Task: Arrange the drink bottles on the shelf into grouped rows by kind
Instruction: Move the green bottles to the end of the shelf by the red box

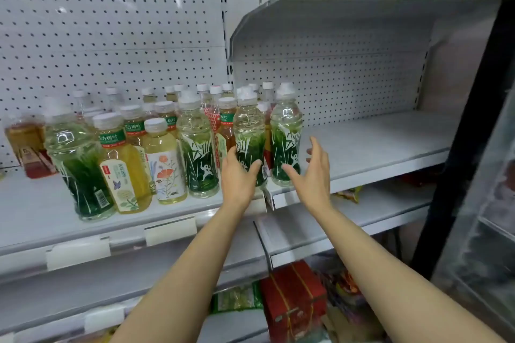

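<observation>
left hand (238, 175) wrapped round a green-label bottle (249, 139) at the shelf (376, 147) front edge, right hand (313, 175) loose and spread, holding nothing, just beside its twin bottle (286, 133), mixed tea bottles (125, 161) crowded left

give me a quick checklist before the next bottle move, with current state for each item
1. Left hand grip on the clear green-labelled bamboo-print bottle: ok, fingers curl round its lower body.
2. Right hand free: ok, open, fingers straight beside the neighbouring clear green-labelled bottle.
3. Whether the right hand touches that bottle: cannot tell.
4. Landing space: ok, bare grey shelf to the right.
5. Sorting finished: not ok, the pale yellow flower-label bottle stands between green-labelled ones.
</observation>
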